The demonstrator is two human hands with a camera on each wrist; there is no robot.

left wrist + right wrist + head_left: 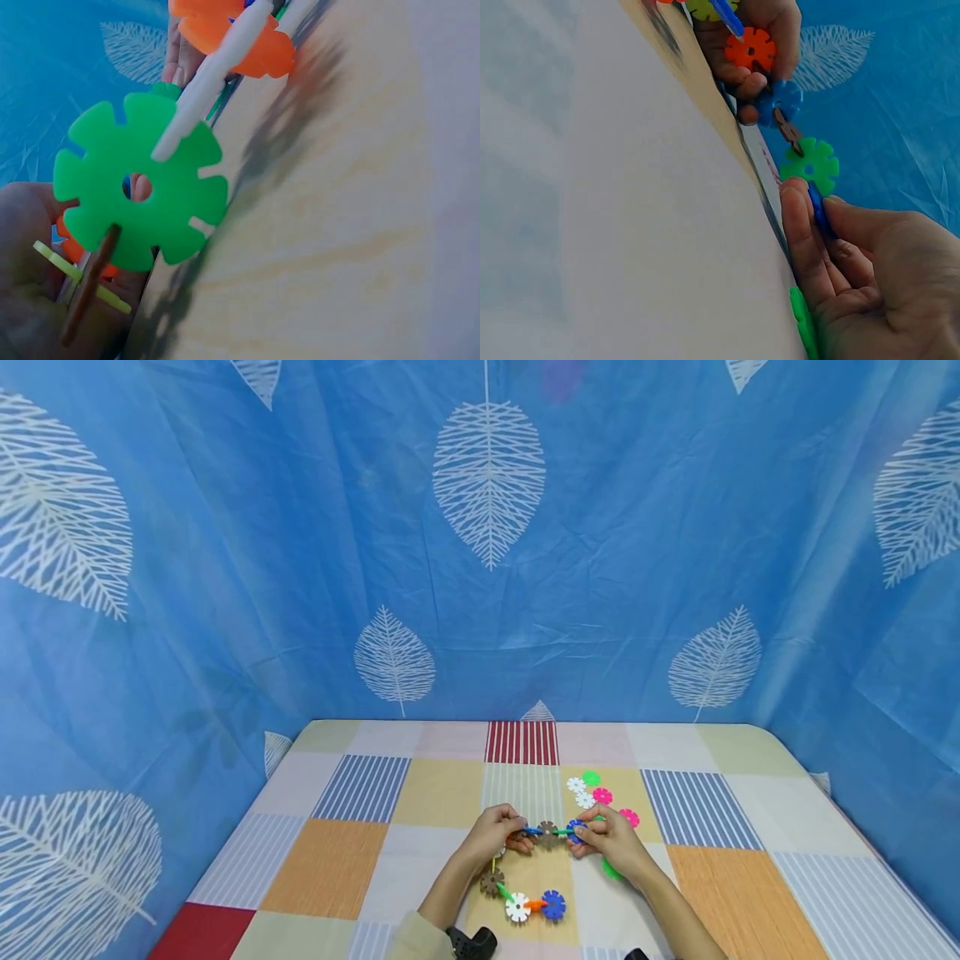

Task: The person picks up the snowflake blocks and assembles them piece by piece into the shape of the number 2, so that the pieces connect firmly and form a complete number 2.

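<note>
A chain of interlocked notched plastic discs in several colours curves between and below both hands. My right hand point(613, 843) pinches the blue disc point(821, 214) at one end between thumb and fingers. Joined to it are a green disc point(823, 163), a brown disc point(788, 132) and another blue disc point(781, 101). My left hand point(489, 837) grips the chain by an orange disc point(750, 49). From there it bends toward the front, through a brown disc point(492, 882) and a white disc point(517, 907), to a blue disc point(553, 905) at its other end.
Loose discs lie beyond and around my right hand: white point(575, 784), pink point(602, 796) and green point(591, 777) ones among them. Another green disc point(611, 869) lies under that hand. A patchwork cloth point(442, 860) covers the table; a blue leaf-print curtain point(600, 568) encloses it.
</note>
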